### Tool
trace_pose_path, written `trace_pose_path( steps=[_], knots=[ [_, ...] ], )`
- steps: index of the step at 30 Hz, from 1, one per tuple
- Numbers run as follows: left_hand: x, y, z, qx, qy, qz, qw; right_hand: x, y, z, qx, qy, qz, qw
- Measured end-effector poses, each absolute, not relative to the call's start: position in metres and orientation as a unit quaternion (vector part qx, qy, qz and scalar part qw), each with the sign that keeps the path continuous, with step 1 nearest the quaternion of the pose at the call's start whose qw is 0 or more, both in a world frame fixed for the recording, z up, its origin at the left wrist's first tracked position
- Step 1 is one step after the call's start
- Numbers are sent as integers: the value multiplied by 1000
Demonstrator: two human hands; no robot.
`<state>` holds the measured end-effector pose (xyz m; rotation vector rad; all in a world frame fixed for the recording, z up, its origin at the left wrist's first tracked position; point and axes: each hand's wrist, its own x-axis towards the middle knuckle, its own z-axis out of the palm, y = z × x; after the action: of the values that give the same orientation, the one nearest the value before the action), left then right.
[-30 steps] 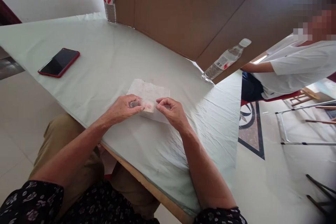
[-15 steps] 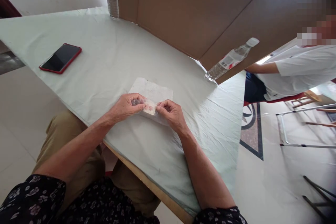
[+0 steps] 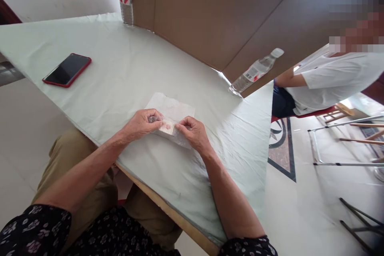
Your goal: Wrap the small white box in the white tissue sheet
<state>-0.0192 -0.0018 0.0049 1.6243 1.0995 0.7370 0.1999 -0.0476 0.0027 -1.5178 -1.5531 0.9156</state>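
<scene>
A small pale, flat piece with red marks [image 3: 168, 127] lies between my hands, partly covered by clear plastic film [image 3: 181, 139]. Its exact kind is too small to make out. My left hand [image 3: 142, 123] pinches the film at the left end, thumb against forefinger. At the other end, my right hand [image 3: 195, 132] has its thumb and forefinger closed on the film's edge. Just behind the fingers a thin white sheet [image 3: 172, 105] rests on the tablecloth, its near part hidden by the piece and film.
A phone in a red case [image 3: 67, 70] lies at the table's left. Water bottles stand by a tall cardboard panel [image 3: 210, 16]: one bottle [image 3: 125, 0] at the back, another bottle [image 3: 255, 73] at right. Beyond the panel sits a person in a white shirt [image 3: 336, 76].
The whole view has shifted slightly. Both hands keep their pinch; the film below my right fingers now spreads out more and the red marks show a little more plainly.
</scene>
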Motion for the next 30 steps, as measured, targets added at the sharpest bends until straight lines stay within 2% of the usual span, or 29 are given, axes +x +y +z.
trace_pose_path(
  steps=[6,11,14,20,30],
  knots=[
    [-19,-3,6,682,455,305,484,198,-50,2,-620,-656,252,348],
    [-20,-2,2,688,455,302,477,185,-63,13,-596,-738,3,317],
    [-21,-3,3,701,449,304,463,173,-73,20,-517,-806,-65,281],
    [-20,-3,6,706,456,302,449,163,-75,15,-486,-848,-88,192],
    [-30,4,9,710,451,277,465,170,-70,12,-486,-846,-49,213]
  ],
)
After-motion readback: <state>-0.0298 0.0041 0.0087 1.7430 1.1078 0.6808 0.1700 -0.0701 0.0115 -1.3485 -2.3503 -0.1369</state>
